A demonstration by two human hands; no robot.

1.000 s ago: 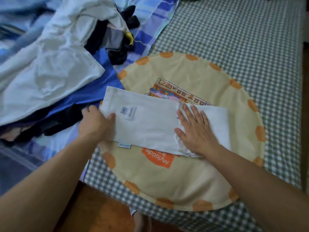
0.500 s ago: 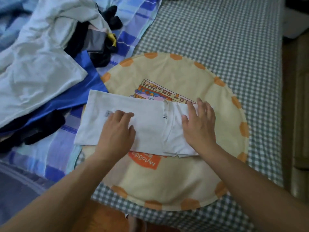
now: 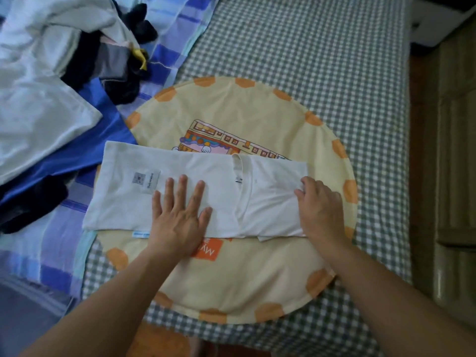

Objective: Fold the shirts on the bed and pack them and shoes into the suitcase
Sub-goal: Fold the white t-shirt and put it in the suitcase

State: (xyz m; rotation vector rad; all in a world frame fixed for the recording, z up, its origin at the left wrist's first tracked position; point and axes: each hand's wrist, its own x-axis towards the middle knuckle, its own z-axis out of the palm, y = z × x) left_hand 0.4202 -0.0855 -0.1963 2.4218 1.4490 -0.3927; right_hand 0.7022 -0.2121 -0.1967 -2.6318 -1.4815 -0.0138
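The checked bed [image 3: 322,60] fills the view, with loose clothes heaped at ten o'clock. At its centre lies the round yellow cushion [image 3: 231,279], and across it my white shirt [image 3: 206,176], folded into a long strip. My left hand [image 3: 180,217] has slid from the hem end to the strip's middle and presses flat, fingers straight. My right hand [image 3: 322,210], at three o'clock, now pinches the collar end, so I judge the crosswise fold comes next. No suitcase or shoes show.

Dim, bluish, even indoor light with soft faint shadows, slight overall softness, and wide-angle bending towards the picture's edges
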